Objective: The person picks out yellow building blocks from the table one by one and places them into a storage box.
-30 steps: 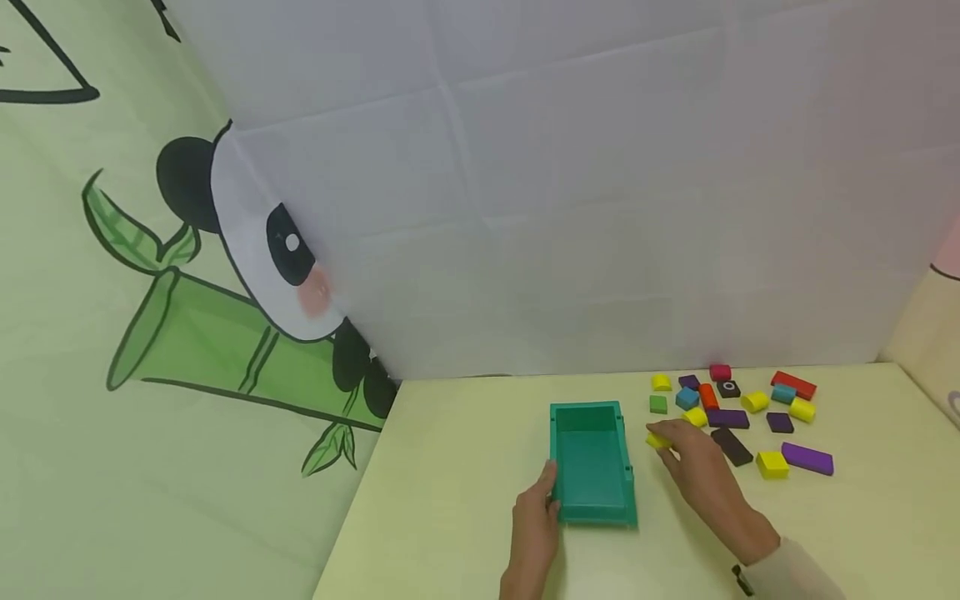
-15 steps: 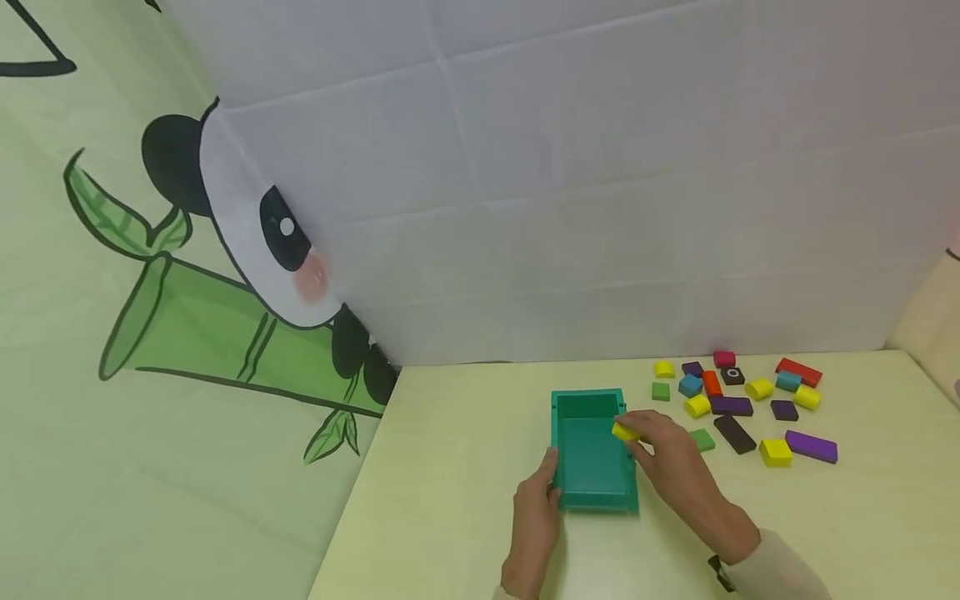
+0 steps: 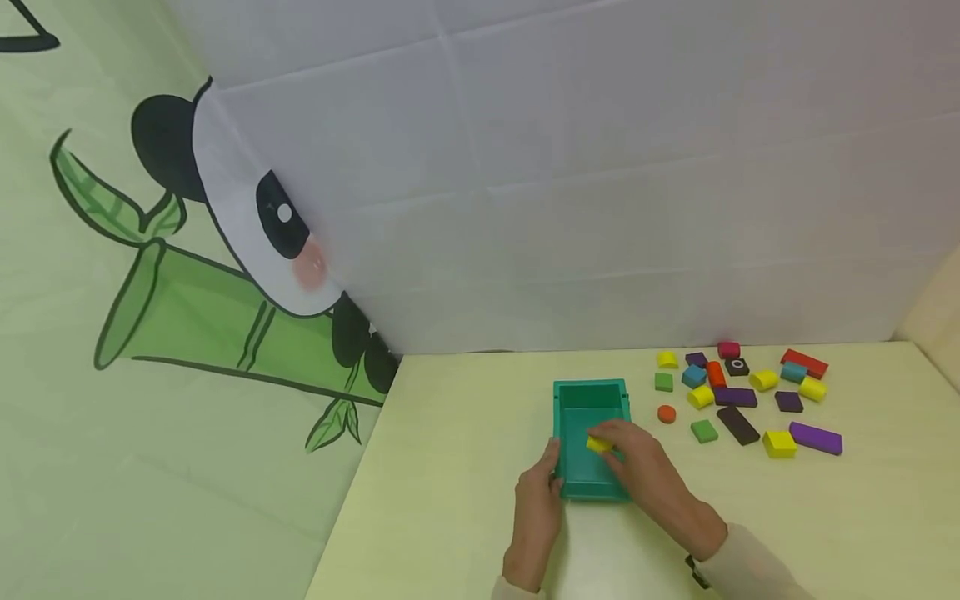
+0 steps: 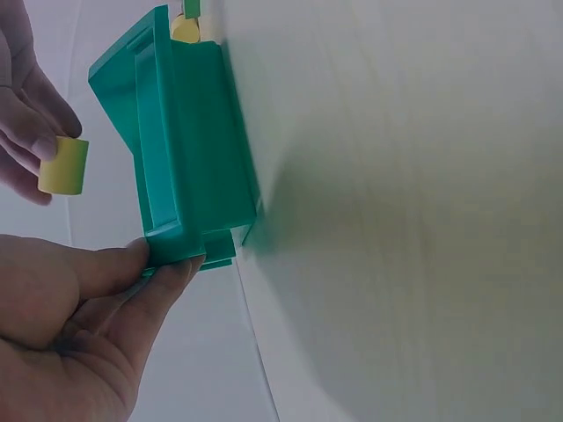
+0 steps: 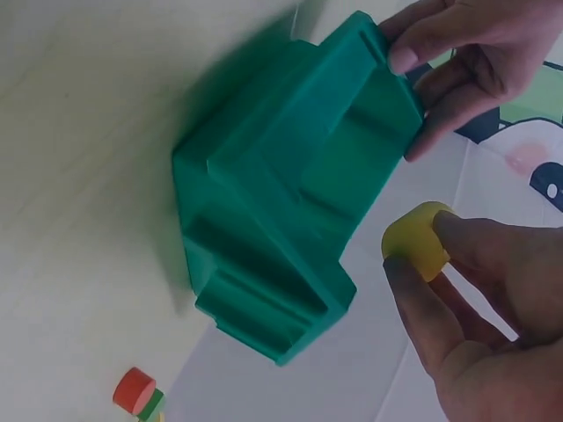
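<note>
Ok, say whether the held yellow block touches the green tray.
No, in the left wrist view the right grip holds the yellow block apart from the green tray.

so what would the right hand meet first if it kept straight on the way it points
Probably the left wall of the box, but the right hand looks raised, so it might pass over
</note>
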`<act>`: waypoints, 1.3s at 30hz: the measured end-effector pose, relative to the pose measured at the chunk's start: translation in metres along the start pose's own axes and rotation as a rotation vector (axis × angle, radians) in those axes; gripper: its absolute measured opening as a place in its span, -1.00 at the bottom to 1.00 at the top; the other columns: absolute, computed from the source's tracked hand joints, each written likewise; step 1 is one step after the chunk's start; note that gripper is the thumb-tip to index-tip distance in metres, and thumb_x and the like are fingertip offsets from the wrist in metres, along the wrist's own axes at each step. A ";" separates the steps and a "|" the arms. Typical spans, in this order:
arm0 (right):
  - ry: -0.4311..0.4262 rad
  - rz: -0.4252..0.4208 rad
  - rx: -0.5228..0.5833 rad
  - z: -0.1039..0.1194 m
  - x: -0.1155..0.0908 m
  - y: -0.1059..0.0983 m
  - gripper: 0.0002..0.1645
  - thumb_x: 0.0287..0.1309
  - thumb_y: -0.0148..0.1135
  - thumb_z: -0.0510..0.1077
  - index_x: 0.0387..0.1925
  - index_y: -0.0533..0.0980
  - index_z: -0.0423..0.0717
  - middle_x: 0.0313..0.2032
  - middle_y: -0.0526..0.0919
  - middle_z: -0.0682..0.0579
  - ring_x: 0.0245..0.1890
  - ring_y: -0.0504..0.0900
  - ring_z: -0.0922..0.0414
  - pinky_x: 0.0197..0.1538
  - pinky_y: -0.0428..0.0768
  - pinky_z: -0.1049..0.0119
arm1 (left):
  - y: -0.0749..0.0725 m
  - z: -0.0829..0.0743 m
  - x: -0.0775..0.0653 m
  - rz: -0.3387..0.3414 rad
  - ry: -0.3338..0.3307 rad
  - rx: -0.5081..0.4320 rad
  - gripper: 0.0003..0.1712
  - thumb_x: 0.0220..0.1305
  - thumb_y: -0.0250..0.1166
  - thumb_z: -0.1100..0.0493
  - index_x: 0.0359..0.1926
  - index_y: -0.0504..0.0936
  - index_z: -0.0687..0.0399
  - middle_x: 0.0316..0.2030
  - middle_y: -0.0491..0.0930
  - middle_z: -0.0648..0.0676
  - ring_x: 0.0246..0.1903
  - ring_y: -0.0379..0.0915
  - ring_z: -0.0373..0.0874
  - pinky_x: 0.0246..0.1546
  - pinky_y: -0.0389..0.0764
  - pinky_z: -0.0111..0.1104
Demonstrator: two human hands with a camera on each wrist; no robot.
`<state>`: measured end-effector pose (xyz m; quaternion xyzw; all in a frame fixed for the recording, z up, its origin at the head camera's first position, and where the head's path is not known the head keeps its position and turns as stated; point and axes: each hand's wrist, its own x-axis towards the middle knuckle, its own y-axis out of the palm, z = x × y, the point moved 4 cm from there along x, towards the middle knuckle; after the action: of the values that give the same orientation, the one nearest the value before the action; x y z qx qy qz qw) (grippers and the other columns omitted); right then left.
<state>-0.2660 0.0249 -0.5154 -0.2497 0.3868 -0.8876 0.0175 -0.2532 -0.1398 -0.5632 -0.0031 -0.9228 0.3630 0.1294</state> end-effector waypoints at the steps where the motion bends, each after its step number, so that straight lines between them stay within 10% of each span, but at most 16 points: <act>1: 0.008 0.013 0.004 0.000 0.000 0.002 -0.51 -0.18 0.39 -0.37 -0.11 0.56 -0.05 -0.14 0.58 0.08 -0.09 0.50 0.11 -0.08 0.57 0.13 | 0.000 0.000 0.000 0.001 0.001 -0.001 -0.26 0.05 0.22 0.47 0.27 0.24 0.09 0.22 0.27 0.09 0.10 0.18 -0.18 0.04 0.42 -0.20; 39: 0.163 0.230 0.101 -0.012 0.005 0.060 -0.66 -0.03 0.24 -0.42 -0.14 0.53 -0.22 -0.20 0.59 0.01 -0.19 0.46 0.09 -0.06 0.53 0.10 | 0.004 0.000 0.003 -0.010 0.015 0.023 -0.26 0.04 0.22 0.49 0.26 0.26 0.07 0.21 0.29 0.07 0.10 0.20 -0.15 0.02 0.45 -0.19</act>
<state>-0.2853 -0.0102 -0.5615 -0.1296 0.3680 -0.9153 0.1002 -0.2564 -0.1366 -0.5650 0.0004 -0.9176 0.3727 0.1384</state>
